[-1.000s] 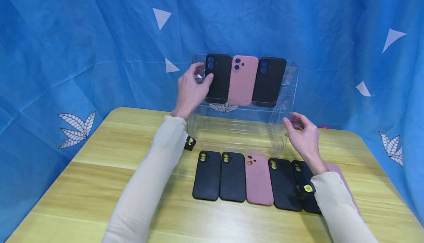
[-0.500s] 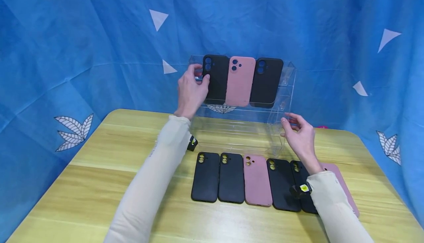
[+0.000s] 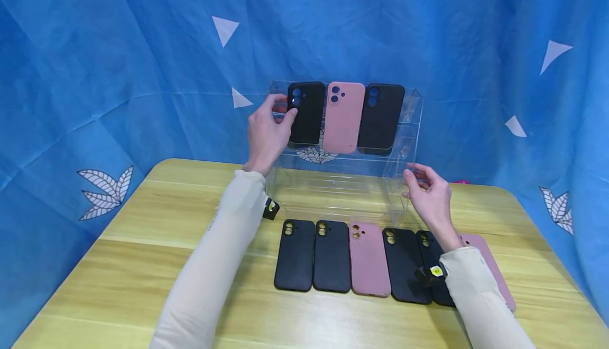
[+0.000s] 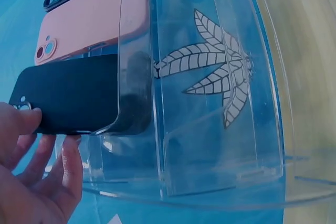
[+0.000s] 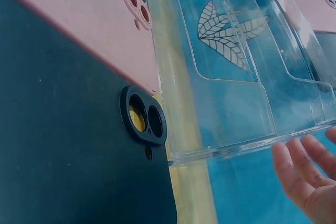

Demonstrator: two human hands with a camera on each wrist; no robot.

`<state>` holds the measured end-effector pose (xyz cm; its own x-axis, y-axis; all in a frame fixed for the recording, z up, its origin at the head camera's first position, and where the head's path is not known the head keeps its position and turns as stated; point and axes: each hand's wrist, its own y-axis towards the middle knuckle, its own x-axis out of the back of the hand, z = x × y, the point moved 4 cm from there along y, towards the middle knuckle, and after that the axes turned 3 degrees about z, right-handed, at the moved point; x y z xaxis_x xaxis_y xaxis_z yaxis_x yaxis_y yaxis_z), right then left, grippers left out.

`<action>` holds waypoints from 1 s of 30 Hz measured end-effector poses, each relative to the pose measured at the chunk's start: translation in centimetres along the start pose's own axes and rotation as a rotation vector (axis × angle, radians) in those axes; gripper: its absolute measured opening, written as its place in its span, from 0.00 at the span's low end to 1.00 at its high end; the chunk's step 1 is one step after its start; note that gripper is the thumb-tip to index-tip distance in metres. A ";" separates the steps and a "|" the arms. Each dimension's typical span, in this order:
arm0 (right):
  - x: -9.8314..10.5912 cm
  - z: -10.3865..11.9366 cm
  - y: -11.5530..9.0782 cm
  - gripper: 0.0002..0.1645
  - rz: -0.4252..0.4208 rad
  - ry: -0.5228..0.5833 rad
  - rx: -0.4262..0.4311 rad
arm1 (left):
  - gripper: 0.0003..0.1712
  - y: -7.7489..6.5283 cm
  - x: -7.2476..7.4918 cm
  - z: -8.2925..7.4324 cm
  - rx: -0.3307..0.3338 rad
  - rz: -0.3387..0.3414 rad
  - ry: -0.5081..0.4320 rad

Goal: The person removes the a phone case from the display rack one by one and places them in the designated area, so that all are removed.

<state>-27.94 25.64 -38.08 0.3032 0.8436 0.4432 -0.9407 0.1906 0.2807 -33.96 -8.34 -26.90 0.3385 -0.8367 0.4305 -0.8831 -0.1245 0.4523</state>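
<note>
On the rack [image 3: 335, 182], the leftmost black case [image 3: 306, 119], tucked behind a lip [image 4: 135, 40] that likely prevents slipping, is edge-pinched by the left hand's grip [image 3: 268, 132], while the right hand [image 3: 430, 195] curves loosely alongside, empty.

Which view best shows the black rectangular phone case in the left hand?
The left wrist view: the black phone case appears largest there, left hand at its edge, lower end behind the clear plastic rack's lip. The head view shows it smaller; the right wrist view, only a cropped part.
</note>
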 end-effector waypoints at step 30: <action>0.0 -0.3 -0.1 0.27 0.003 0.035 0.005 | 0.23 -1.2 1.6 -1.1 -0.195 0.038 -0.475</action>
<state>-27.93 25.75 -38.41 0.2945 0.8615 0.4138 -0.9409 0.1854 0.2836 -31.98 -8.96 -25.87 0.0827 -0.9943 0.0677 -0.7994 -0.0256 0.6003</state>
